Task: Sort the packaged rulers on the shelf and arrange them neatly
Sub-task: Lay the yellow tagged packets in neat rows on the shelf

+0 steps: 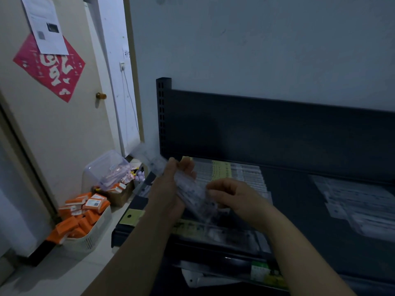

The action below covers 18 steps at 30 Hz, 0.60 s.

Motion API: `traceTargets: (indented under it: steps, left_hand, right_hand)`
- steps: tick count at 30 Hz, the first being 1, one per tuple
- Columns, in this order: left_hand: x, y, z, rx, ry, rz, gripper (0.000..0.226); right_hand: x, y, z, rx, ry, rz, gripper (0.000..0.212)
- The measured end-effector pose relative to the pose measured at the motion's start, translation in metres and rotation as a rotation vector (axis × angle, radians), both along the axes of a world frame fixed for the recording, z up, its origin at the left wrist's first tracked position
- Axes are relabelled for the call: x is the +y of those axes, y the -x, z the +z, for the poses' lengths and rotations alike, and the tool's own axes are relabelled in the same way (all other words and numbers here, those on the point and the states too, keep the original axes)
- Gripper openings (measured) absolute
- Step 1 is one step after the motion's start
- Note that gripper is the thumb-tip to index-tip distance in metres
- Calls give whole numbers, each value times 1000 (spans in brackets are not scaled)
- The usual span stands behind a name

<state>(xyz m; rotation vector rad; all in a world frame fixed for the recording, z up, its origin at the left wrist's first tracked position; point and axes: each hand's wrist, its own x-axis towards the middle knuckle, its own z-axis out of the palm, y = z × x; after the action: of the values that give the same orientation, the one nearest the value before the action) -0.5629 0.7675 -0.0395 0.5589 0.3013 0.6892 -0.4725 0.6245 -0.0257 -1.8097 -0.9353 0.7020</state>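
At the shelf (299, 201), the left hand (168, 189) curls its fingers round a bundle of packaged rulers (193, 192), the right hand (237, 195) pinching its end; next, likely squaring it beside the row (235, 174).

We see glossy clear-plastic ruler packs (230, 178) on the matt dark metal shelf (288, 189); left of it, a clear plastic box (104, 165).

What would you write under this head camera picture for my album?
Left hand and right hand hold clear packaged rulers above a dark shelf where more ruler packs lie in rows.
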Motion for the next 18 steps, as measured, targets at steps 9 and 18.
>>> traceTargets:
  steps: [9, 18]
  left_hand:
    - [-17, -4, 8, -98, -114, 104, 16]
    - [-12, -2, 9, 21, -205, 155, 32]
  right_hand:
    - [0, 16, 3, 208, -22, 126, 23]
    - [-7, 1, 1, 277, -137, 8, 17]
